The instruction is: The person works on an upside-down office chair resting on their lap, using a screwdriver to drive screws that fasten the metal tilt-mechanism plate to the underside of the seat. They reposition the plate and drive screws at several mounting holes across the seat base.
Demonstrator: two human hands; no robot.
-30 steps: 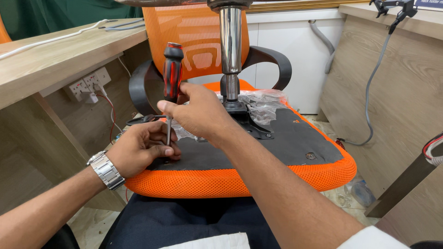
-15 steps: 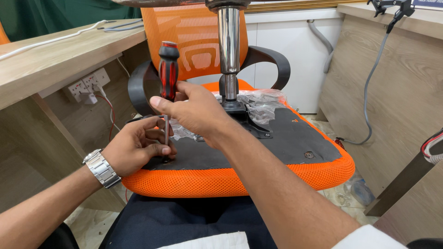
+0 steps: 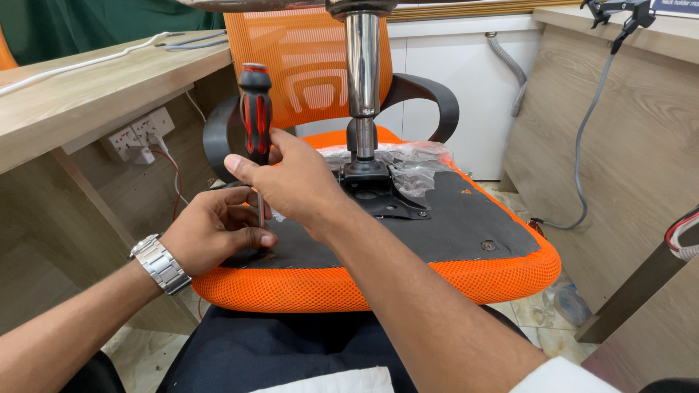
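Note:
An upturned orange mesh chair seat [image 3: 378,280] with a black underside panel [image 3: 451,225] rests on my lap. My right hand [image 3: 291,178] grips the lower end of a red-and-black screwdriver [image 3: 255,116], held upright with its shaft down on the panel's left corner. My left hand [image 3: 215,229], with a metal wristwatch [image 3: 160,263], pinches the shaft near the tip and rests on the seat edge. The tip itself is hidden by my fingers.
A chrome gas-lift column [image 3: 362,73] rises from a black mounting plate [image 3: 378,191], with crumpled clear plastic [image 3: 415,164] beside it. Black armrests [image 3: 429,98] curve behind. A wooden desk [image 3: 87,87] with wall sockets [image 3: 138,131] stands left, wooden panels and a grey cable [image 3: 582,145] right.
The screwdriver and both hands have shifted slightly left and the handle has turned a little in my right hand. My left hand stays at the shaft.

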